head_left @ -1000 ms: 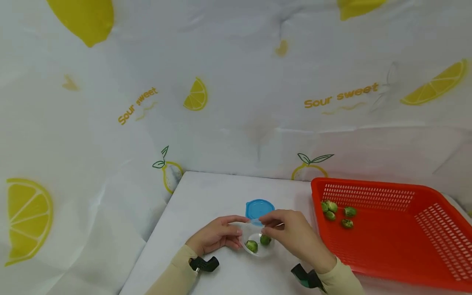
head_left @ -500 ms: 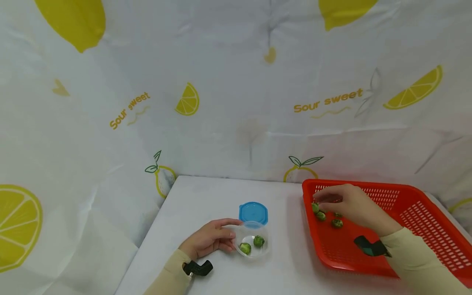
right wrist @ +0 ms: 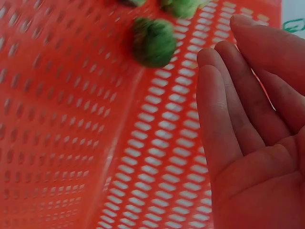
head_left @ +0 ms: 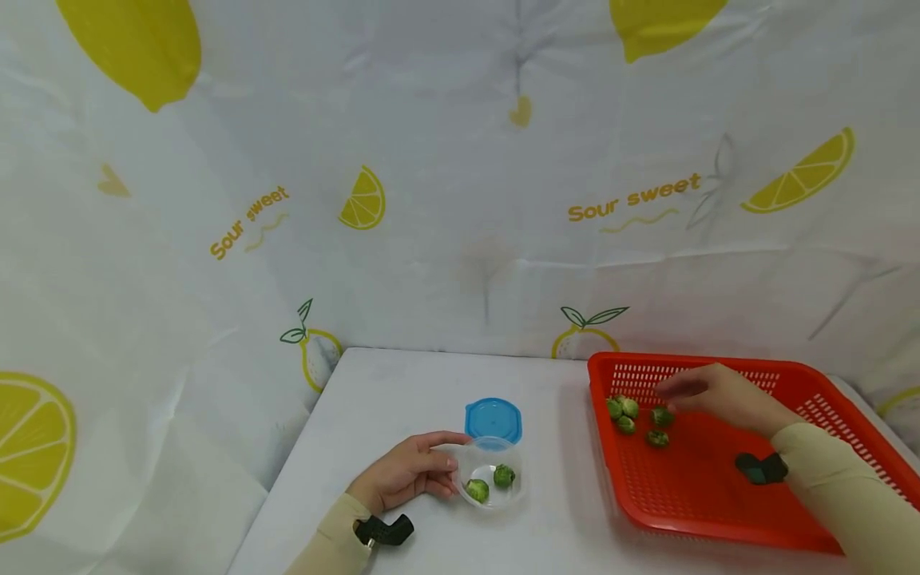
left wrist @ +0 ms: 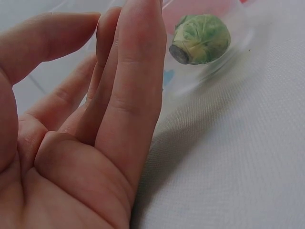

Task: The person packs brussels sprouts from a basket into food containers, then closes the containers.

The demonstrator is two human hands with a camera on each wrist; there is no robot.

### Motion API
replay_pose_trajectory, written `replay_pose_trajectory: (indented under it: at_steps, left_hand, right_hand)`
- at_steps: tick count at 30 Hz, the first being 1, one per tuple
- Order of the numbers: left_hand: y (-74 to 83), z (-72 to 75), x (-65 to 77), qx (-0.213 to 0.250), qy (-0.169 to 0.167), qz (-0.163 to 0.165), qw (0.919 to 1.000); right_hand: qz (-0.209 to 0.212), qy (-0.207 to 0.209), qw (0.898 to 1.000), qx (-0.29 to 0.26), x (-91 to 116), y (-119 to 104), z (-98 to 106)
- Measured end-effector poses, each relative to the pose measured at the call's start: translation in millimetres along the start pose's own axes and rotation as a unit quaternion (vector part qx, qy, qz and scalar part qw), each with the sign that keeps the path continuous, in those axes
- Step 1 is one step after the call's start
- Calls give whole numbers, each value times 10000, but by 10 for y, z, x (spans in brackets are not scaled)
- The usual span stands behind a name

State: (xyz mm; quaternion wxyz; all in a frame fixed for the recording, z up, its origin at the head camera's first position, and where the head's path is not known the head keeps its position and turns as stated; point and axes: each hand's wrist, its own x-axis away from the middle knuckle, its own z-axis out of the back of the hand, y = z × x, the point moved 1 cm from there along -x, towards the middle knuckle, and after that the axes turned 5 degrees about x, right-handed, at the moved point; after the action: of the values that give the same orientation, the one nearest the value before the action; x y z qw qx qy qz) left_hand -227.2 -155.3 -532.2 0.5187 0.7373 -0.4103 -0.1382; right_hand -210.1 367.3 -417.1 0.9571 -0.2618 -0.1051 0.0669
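My left hand (head_left: pixel 411 471) pinches the side of a clear plastic bowl (head_left: pixel 519 489) between thumb and fingers. Two Brussels sprouts lie in the bowl, one paler (head_left: pixel 477 490) near the front and one darker (head_left: pixel 505 477). Through the bowl's wall, the left wrist view shows one sprout (left wrist: pixel 202 39) with its cut stem end. Over the red basket (head_left: pixel 747 511), my right hand (head_left: pixel 726 397) hovers with nothing in its fingers, which are gently bent. A dark green Brussels sprout (head_left: pixel 662 416) is nearest to its fingertips; in the right wrist view this sprout (right wrist: pixel 155 43) sits beyond the fingers.
Several more Brussels sprouts (head_left: pixel 625 407) gather in the basket's far left corner, with another (head_left: pixel 657 438) a little nearer. Behind the bowl a blue lid (head_left: pixel 493 420) lies on the white tabletop (head_left: pixel 402 383). A lemon-print sheet (head_left: pixel 446 200) hangs at the back and left.
My right hand has left the bowl and gone right to over the basket, then drawn slightly right from the sprouts there. My left hand keeps its hold on the bowl.
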Motion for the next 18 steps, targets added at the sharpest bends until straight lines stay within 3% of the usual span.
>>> replay_pose_trajectory:
  at_steps: [10,18]
  left_hand:
    - [-27,23,-8,29,-56,2,10000]
    - [-10,26,-15,27,-26,28,10000]
  right_hand:
    - [-271,-258,9993,-41,-98,330,-68]
    - [-127,-340,9993,-24,-163,371,-104]
